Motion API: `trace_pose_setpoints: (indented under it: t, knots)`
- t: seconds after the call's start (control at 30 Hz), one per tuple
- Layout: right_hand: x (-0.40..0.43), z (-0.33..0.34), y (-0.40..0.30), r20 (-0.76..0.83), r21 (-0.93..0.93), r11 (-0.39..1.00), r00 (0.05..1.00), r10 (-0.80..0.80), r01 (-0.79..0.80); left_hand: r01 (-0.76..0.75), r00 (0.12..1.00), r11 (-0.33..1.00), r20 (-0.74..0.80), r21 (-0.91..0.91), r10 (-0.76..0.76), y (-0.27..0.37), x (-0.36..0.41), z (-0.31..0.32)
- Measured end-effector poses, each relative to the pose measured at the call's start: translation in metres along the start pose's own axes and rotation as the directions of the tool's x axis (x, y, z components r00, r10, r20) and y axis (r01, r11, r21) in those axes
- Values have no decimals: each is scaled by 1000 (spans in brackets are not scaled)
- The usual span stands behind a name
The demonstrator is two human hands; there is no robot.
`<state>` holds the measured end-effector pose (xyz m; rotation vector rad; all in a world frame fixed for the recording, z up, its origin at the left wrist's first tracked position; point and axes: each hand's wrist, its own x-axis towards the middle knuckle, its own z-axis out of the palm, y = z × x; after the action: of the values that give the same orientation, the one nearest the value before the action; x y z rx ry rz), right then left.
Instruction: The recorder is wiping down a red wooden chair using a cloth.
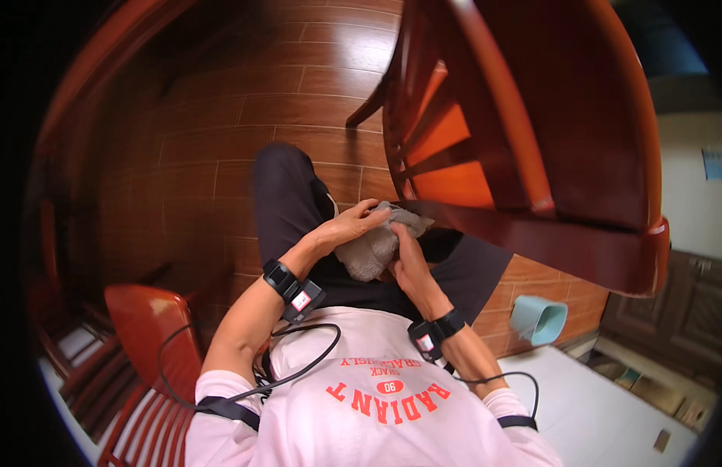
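Observation:
A grey cloth (366,251) is bunched between my hands, over my lap. My left hand (354,223) lies on its upper left side, fingers stretched across it. On the other side, my right hand (410,262) grips the cloth with the thumb on top; its fingers are partly hidden. The cloth lies up against the near end of a dark rail (501,233) of a reddish-brown wooden chair (512,117). Whether the cloth wraps around that end I cannot tell. The chair stands at an angle before me on the right, its slats showing orange gaps.
Wood-look tiles (302,87) cover the floor. A light-blue bin (539,320) stands at the right, close to a white surface (606,397). Another wooden chair (153,333) is behind my left arm. Black cables (314,373) hang from straps on both arms.

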<state>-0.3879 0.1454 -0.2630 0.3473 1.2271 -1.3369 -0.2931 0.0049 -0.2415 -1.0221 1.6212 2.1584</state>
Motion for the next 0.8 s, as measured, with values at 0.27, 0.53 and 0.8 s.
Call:
trace_pose_setpoints:
  t: [0.27, 0.53, 0.8]
  knots:
    - [-15, 22, -14, 190, -446, 857, 963, -192, 259, -144, 969, 930, 143, -338, 202, -26, 0, -9]
    - [-60, -18, -69, 313, -756, 521, 918, -244, 397, -64, 962, 298, 20, -952, 273, -29, 28, -14]
    - [-127, -58, -143, 34, -477, 278, 334, -942, 834, -914, 380, 225, -521, -337, 764, 97, -45, 30]
